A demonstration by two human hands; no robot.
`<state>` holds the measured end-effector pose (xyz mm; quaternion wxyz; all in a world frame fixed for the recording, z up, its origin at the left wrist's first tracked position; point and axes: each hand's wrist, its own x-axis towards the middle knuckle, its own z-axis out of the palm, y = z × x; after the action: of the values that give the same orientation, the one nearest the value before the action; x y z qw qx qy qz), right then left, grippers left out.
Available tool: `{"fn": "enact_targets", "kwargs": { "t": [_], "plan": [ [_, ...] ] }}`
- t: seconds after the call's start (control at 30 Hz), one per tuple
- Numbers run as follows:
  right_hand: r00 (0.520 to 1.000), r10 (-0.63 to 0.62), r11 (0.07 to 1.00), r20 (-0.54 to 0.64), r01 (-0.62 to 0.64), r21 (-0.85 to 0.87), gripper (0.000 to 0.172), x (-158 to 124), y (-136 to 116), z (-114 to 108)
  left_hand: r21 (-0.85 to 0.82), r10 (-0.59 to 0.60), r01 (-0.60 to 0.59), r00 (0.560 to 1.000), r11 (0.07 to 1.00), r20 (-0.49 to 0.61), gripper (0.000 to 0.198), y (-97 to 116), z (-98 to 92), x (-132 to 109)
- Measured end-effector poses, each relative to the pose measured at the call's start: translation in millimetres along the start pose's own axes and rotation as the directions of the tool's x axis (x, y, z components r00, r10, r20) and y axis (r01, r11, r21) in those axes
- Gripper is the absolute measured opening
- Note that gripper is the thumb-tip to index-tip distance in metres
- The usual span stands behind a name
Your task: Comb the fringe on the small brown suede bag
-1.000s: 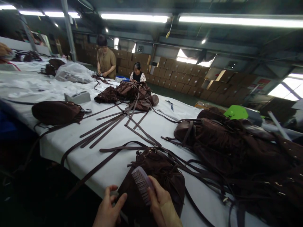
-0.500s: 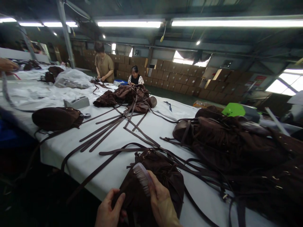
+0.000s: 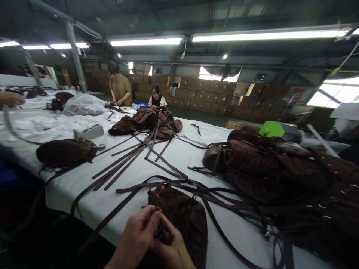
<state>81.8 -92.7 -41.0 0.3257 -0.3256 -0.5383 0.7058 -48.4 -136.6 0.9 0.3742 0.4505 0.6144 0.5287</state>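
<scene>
A dark brown drawstring bag [image 3: 189,216] with fringe and metal eyelets lies at the table's near edge. My left hand [image 3: 137,233] is closed at its left side, fingertips pinching a small dark part of the bag. Right against it, my right hand [image 3: 175,243] is closed too, thumb and fingers bent toward the same spot. What the right fingers hold is hidden, and no comb shows in view. Long brown straps [image 3: 171,182] run across the table just beyond the bag.
More brown bags [image 3: 252,172] are heaped on the right of the white table [image 3: 117,205], and others [image 3: 151,121] lie farther back. A single bag [image 3: 66,152] and a grey tape dispenser [image 3: 89,132] stand left. Two people work behind the table, before stacked cartons [image 3: 202,89].
The pale comb in my right hand has gone out of sight. My hands, apart before, have come together at the bag's left side. The camera view has shifted slightly.
</scene>
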Motion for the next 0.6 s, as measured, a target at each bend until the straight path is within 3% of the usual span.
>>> {"fn": "enact_targets", "kwargs": {
  "t": [0.07,0.13,0.2,0.27,0.33,0.43,0.5,0.6],
  "plan": [
    [0.977,-0.014,0.967,0.212,-0.041,0.252,0.067,-2,-13,-6,-0.2,-0.07,0.018,0.964,0.98,-0.257,0.034,-6,-18.5,-1],
    [0.941,-0.03,0.928,0.338,-0.1,0.359,0.058,-6,-25,-10,-0.354,-0.149,-0.009,0.897,0.935,-0.417,0.038,-15,-29.2,-6],
    [0.921,-0.038,0.902,0.387,-0.134,0.41,0.052,-8,-32,-12,-0.44,-0.189,-0.022,0.883,0.898,-0.43,0.048,-24,-27.7,-14],
    [0.915,-0.042,0.88,0.401,-0.156,0.448,0.052,-9,-34,-13,-0.428,-0.128,-0.059,0.91,0.902,-0.395,0.063,-32,-15.8,-22],
    [0.918,-0.042,0.866,0.394,-0.163,0.473,0.051,-8,-34,-14,-0.271,0.039,-0.148,0.928,0.951,-0.371,0.07,-43,0.2,-28],
    [0.928,-0.053,0.856,0.37,-0.149,0.496,0.052,-5,-36,-13,0.191,0.298,-0.255,0.924,0.948,-0.241,0.075,-66,19.8,-24],
    [0.931,-0.067,0.868,0.358,-0.122,0.481,0.056,-4,-36,-11,0.449,0.324,-0.237,0.938,0.862,-0.127,0.072,-85,27.2,-16],
    [0.948,-0.034,0.896,0.318,-0.112,0.429,0.063,-9,-25,-10,0.606,0.233,-0.136,0.969,0.784,-0.083,0.061,-104,31.5,1]
  ]
}}
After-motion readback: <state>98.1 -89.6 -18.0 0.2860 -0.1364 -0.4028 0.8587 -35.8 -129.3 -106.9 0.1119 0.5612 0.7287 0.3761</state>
